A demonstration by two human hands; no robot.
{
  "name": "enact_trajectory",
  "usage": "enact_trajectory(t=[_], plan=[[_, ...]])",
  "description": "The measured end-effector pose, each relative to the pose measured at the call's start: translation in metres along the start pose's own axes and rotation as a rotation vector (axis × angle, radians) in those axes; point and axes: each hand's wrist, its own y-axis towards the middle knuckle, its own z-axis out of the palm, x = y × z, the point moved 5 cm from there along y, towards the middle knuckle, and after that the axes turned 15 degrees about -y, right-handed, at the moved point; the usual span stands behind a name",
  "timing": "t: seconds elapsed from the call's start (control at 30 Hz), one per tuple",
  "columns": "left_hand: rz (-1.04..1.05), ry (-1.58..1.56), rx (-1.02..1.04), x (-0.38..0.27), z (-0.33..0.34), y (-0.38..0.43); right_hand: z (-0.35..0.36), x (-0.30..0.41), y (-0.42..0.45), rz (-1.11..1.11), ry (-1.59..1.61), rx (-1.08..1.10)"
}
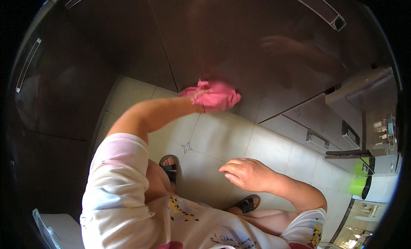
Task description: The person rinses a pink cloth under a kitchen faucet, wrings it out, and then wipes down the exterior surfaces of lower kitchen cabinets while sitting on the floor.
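Observation:
A pink cloth [221,96] is bunched against the lower part of a dark brown glossy cabinet door [218,40]. My left hand [198,104] reaches forward with the cloth in its grip, and the folds hide most of the fingers. Bent across in front of me, my right hand [249,174] hangs above the tiled floor [212,146]. Its fingers are loosely curled, the thumb a little apart from them, and I see nothing in it.
Dark cabinet fronts with a metal handle [29,65] curve along the left. Drawers with a recessed handle [318,140] stand at the right, and beyond them sits a green bin [359,186]. My sandalled feet [169,167] are on the floor. A clear plastic edge [43,228] shows lower left.

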Motion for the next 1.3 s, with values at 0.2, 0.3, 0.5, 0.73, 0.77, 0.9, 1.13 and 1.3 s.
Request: enact_trajectory(t=[0.2,0.3,0.5,0.73,0.77,0.9,1.13,1.3], plan=[[0.078,0.185,-0.128,-0.005,0.023,-0.049,-0.005,-0.013,-0.019,0.022,-0.061,-0.073],[-0.073,-0.003,-0.148,-0.002,-0.031,-0.050,-0.006,-0.023,-0.027,0.084,-0.072,-0.016],[-0.668,0.379,-0.689,0.034,-0.191,-0.059,-0.018,-0.033,-0.044,0.181,-0.009,-0.071],[-1.156,0.047,-1.144,0.147,-0.325,-0.171,-0.017,-0.039,-0.057,0.245,0.035,-0.043],[-1.210,-0.001,-1.187,0.151,-0.323,-0.177,-0.015,-0.039,-0.057,0.239,0.048,-0.047],[-1.207,0.161,-1.002,0.131,-0.278,-0.131,-0.008,-0.040,-0.052,0.204,0.069,-0.045],[-0.468,0.046,-0.387,0.012,-0.226,0.020,-0.011,-0.032,-0.038,0.158,-0.010,-0.023],[-1.131,0.019,0.019,0.038,-0.274,0.023,-0.013,-0.034,-0.042,0.151,-0.007,-0.057]])
